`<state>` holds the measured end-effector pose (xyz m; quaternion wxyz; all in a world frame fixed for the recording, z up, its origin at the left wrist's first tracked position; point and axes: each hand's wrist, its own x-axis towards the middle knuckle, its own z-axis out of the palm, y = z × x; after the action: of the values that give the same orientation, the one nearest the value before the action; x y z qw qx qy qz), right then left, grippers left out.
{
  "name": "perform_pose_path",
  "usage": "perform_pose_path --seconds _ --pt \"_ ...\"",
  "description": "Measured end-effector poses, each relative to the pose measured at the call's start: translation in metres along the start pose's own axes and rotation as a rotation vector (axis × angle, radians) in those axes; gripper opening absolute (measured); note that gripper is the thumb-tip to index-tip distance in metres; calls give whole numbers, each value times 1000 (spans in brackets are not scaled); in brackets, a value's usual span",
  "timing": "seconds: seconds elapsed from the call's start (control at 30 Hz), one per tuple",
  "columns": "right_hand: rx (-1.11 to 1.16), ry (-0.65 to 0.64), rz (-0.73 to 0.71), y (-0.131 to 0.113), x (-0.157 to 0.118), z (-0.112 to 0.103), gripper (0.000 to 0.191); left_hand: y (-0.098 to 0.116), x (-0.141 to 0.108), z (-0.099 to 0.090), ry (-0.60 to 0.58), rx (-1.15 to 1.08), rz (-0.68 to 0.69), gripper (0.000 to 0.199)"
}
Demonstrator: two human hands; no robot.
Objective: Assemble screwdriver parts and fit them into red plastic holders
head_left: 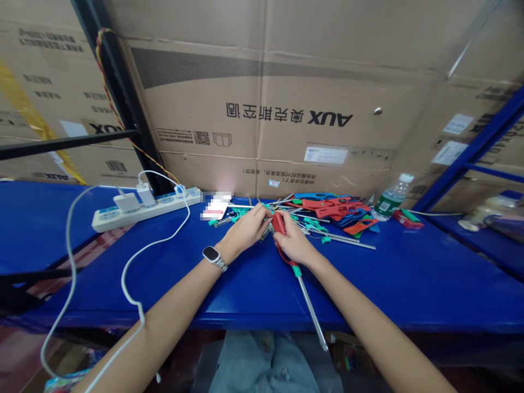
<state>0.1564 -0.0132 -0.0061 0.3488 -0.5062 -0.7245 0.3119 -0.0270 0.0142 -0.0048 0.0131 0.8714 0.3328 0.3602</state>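
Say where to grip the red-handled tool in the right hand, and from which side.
Probably the red handle, coming from the right, as the right hand does: it is thicker than the metal rod, which slants down past the table edge.

Long-necked lighter with red plastic handle (279, 222), green collar (297, 270), slim silver metal tube (311, 311), held in the right hand (295, 241), tube slanting toward the person.

I face a large AUX cardboard box (204, 103); on my left lies a white power strip (166, 206) with plugged-in chargers (127, 202), on my right a green-labelled bottle (387, 204) and a blue-capped container (489, 213).
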Motion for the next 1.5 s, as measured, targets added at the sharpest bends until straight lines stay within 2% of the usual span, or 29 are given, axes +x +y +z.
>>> perform_pose_path --seconds 0.17,0.43,0.63,0.87,1.07,1.33,1.5 --pt "23 -12 -13 0 0 3 60 5 2 4 -68 73 -109 8" --pt "34 -29 -25 -2 -1 5 58 10 7 3 -162 96 -194 10" --pt "46 -35 -28 0 0 8 60 9 9 6 -189 83 -229 11" --pt "35 -10 -9 0 1 7 61 11 9 6 -172 85 -243 17" --pt "30 -36 -17 2 1 9 60 10 9 8 -170 92 -249 14" --pt "61 -25 -32 -1 -1 8 61 6 10 12 -61 -61 -285 19" --pt "138 14 -65 -7 0 6 65 10 14 12 20 -145 -358 21"
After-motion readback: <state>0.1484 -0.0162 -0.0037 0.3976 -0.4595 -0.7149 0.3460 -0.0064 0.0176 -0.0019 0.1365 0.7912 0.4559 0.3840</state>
